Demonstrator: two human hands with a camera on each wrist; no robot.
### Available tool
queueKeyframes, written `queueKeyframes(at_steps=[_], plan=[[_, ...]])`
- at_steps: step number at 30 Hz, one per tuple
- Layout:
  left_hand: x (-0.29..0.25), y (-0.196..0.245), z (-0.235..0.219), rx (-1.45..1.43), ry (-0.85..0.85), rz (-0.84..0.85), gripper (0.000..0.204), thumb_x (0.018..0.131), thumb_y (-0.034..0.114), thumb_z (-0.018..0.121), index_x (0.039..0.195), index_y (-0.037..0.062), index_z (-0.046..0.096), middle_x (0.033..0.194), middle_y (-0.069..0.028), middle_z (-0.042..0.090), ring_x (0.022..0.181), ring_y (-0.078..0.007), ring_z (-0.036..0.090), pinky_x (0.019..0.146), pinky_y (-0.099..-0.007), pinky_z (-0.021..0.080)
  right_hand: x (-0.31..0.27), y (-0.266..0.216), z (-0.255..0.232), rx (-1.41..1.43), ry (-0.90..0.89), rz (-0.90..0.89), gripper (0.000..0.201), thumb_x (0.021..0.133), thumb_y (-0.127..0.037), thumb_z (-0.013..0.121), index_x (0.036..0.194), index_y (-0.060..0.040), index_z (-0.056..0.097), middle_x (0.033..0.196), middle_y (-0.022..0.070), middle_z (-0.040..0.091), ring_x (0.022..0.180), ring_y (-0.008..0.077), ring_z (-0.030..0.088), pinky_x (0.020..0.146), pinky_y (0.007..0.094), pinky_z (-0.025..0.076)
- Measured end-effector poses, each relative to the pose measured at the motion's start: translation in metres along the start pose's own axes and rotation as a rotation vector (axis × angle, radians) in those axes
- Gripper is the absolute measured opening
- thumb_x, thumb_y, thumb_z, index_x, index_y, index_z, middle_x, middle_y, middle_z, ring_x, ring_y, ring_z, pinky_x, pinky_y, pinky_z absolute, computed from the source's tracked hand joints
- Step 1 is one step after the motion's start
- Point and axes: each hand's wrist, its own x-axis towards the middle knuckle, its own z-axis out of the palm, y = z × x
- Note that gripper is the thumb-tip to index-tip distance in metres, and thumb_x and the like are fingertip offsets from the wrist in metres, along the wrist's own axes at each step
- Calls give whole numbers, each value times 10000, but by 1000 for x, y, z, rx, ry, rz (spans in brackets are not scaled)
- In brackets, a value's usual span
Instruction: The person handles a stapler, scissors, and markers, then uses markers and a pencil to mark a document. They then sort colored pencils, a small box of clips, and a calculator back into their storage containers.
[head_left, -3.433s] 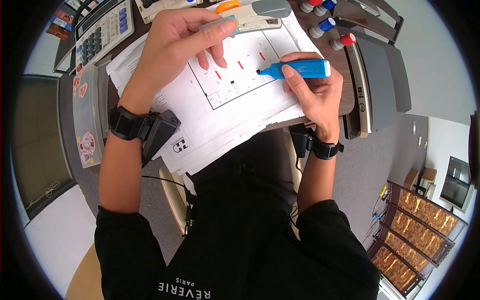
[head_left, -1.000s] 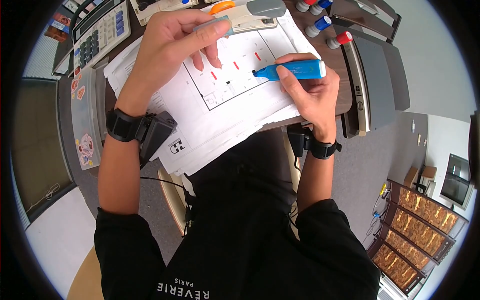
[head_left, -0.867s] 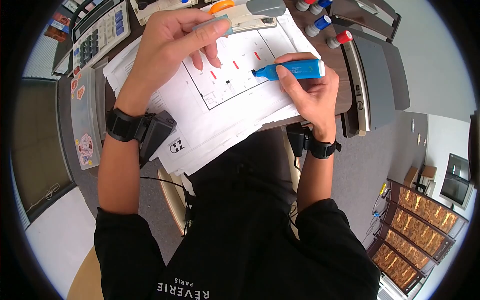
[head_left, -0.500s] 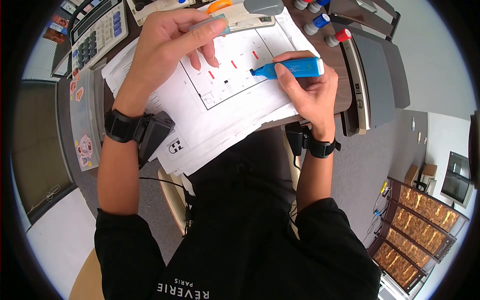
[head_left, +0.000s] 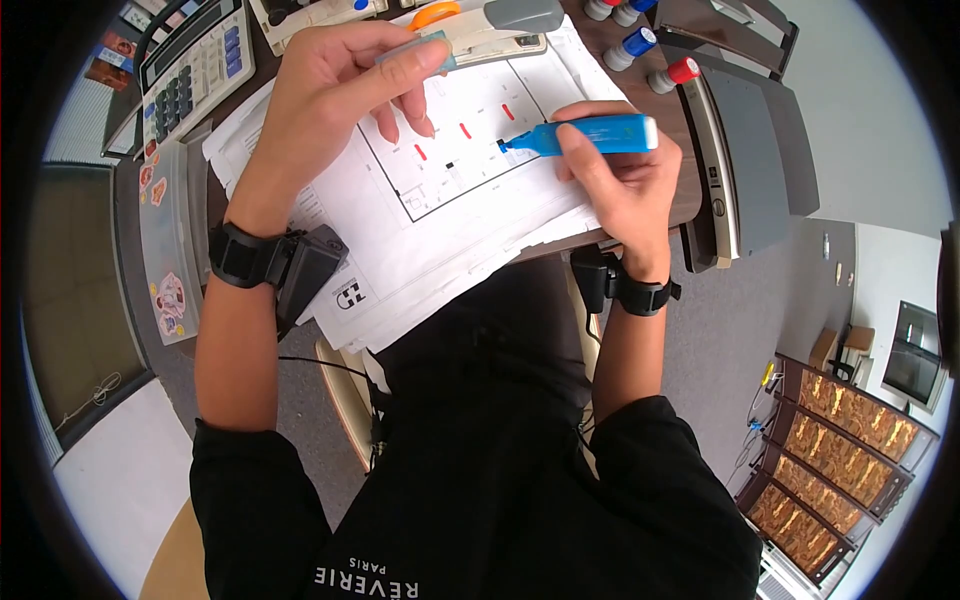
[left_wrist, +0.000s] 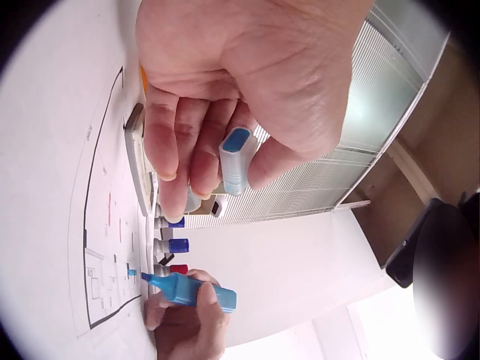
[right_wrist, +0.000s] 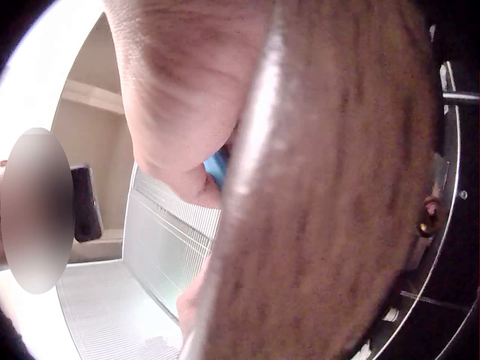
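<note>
- Here's the blue highlighter [head_left: 605,134], over the right part of the printed plan [head_left: 430,245], tip pointing left. A short blue mark [left_wrist: 132,272] sits just by that tip; contact with the paper, I can't tell.
- The right hand [head_left: 628,185] is clamped on the barrel, thumb near, finger on the far side, presumably to steer while leaving the drawing visible.
- Over to the left hand [head_left: 335,100]: thumb and finger pinch the pale cap [left_wrist: 235,169], up off the plan, likely so it can't roll away.
- Three red strokes [head_left: 465,131] form a slanting row, far and left of the tip.
- Farther out, the stapler [head_left: 505,38] lies by the far edge, maybe as a weight.
- Red-capped marker [head_left: 674,74] far right, calculator [head_left: 200,75] far left, both apparently parked on the desk [head_left: 690,200] within reach.
</note>
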Motion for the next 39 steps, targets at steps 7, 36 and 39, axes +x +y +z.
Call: queueKeyframes(at_steps=[7, 36, 39], plan=[[0, 0, 1, -61, 28, 5, 273, 955, 256, 676, 1015, -7, 722, 713, -72, 693, 620, -117, 690, 469, -201, 451, -1, -1, -2, 216, 55, 71, 126, 863, -43, 737, 970, 22, 728, 811, 43, 711, 662, 69, 617, 565, 196, 474], [0, -1, 0, -27, -2, 4, 293, 981, 264, 634, 1039, -15, 702, 700, -79, 678, 621, -137, 688, 471, -203, 451, 1, 2, 0, -28, 17, -2, 146, 851, -162, 756, 955, -59, 765, 701, -1, 692, 563, 41, 575, 508, 188, 425], [0, 0, 0, 7, -8, 5, 315, 1002, 270, 598, 1072, -25, 684, 694, -87, 666, 620, -148, 680, 479, -205, 454, 1, 1, 0, -36, 19, -3, 148, 848, -164, 754, 952, -59, 765, 699, -1, 692, 561, 42, 574, 507, 189, 423]])
